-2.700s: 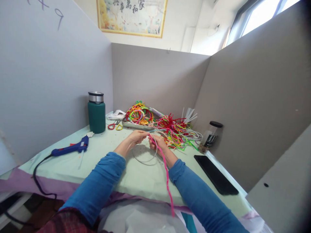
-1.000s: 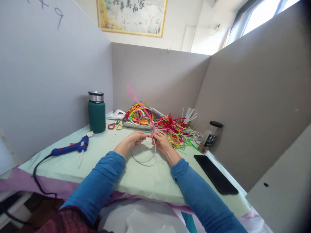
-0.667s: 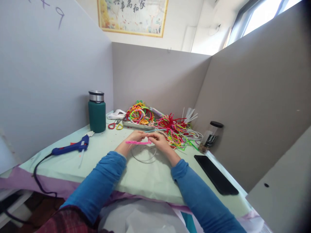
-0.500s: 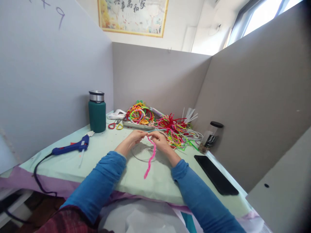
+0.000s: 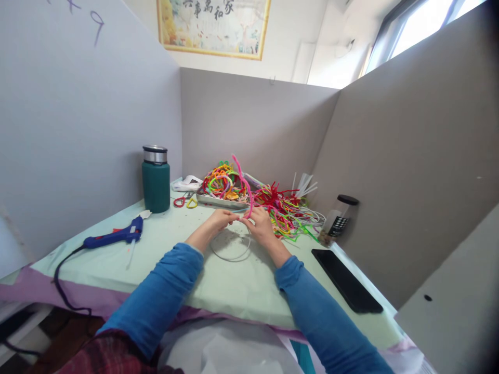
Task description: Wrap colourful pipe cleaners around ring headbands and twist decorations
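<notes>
A thin grey ring (image 5: pixel 231 259) hangs between my hands low over the table, its top edge at my fingertips. My left hand (image 5: pixel 223 219) pinches the ring from the left. Close beside it, my right hand (image 5: pixel 259 224) has its fingers closed around a fuzzy pink stem (image 5: pixel 245 182) where it meets the ring. The stem's free end points up and away, in front of the colourful pile. Whether the right fingers also grip the ring is hidden.
Behind my hands lie a metal tray (image 5: pixel 222 202) of colourful loops and a tangle of fuzzy stems (image 5: pixel 278 205). A green bottle (image 5: pixel 156 182) and blue glue gun (image 5: pixel 117 238) are left; a black phone (image 5: pixel 346 280) and clear jar (image 5: pixel 338 221) are right.
The pink stem's free end has swung from hanging down toward me to pointing up and away. My right hand has turned slightly, and both hands remain close together.
</notes>
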`<state>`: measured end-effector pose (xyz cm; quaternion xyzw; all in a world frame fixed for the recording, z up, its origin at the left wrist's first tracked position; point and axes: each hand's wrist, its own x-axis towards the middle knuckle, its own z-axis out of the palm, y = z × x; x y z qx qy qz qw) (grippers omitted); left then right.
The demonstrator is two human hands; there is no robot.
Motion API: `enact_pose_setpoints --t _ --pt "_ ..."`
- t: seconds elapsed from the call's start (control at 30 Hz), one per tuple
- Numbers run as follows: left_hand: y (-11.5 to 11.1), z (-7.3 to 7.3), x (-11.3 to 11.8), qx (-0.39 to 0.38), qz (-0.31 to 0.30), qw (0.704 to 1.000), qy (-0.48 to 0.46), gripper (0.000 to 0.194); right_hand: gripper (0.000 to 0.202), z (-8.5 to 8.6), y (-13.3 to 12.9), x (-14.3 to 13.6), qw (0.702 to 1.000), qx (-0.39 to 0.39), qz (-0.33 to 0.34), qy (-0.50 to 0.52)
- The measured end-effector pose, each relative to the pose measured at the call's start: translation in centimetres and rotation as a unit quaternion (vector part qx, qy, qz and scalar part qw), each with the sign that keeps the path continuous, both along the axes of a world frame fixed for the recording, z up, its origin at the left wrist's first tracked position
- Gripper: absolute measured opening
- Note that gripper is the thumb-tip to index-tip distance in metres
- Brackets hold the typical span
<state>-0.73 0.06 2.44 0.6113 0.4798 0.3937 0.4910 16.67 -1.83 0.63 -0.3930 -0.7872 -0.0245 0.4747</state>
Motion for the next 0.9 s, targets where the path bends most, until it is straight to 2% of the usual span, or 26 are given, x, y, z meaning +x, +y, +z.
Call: enact_pose_setpoints --t 0.13,0.33,0.47,0.7,0.9 --pt "0.32 -0.25 0.15 0.027 0.006 0.999 0.022 0.031 0.029 -0.27 0.44 0.19 1.000 -0.018 -0.003 0.018" --pt "0.19 0.05 0.27 0.029 -0.026 0.999 -0.011 0.026 0.034 -0.42 0.50 0.14 0.999 -0.016 -0.024 0.034" --pt "0.24 0.00 0.16 0.025 -0.061 0.997 -0.045 0.038 0.039 -0.40 0.30 -0.08 0.996 0.007 -0.068 0.052" --pt "0.20 0.14 -0.12 0.021 -0.050 0.998 -0.033 0.040 0.038 -0.73 0.50 -0.26 0.986 0.052 -0.137 0.074" --pt "-0.12 0.39 0.04 0.015 -0.021 1.000 -0.008 0.035 0.035 -0.90 0.53 -0.30 0.989 0.071 -0.120 0.058"
